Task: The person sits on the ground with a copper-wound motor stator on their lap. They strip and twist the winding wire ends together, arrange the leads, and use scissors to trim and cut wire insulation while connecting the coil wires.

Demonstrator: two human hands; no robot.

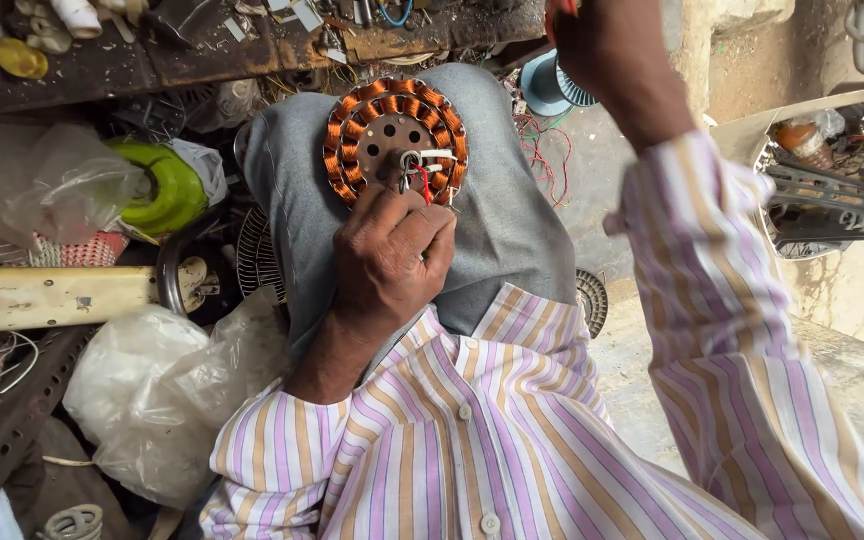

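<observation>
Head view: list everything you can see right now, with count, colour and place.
Stator: one, copper-wound coils around a metal disc, resting on the grey-trousered knee.
Lead wires: a few, red and white, at the stator's centre.
Green curved plastic part: one, left of the knee.
Clear plastic bags: several, whitish, lower left.
Cream tube: one, lying at left.
Wooden bench: one, dark and cluttered, along the top.
Fan parts: metal pieces, far right.
Striped shirt: pink, tan and white, bottom.
Left hand: closed, fingertips at the wires.
Right hand: raised at the top edge, mostly cut off.
</observation>
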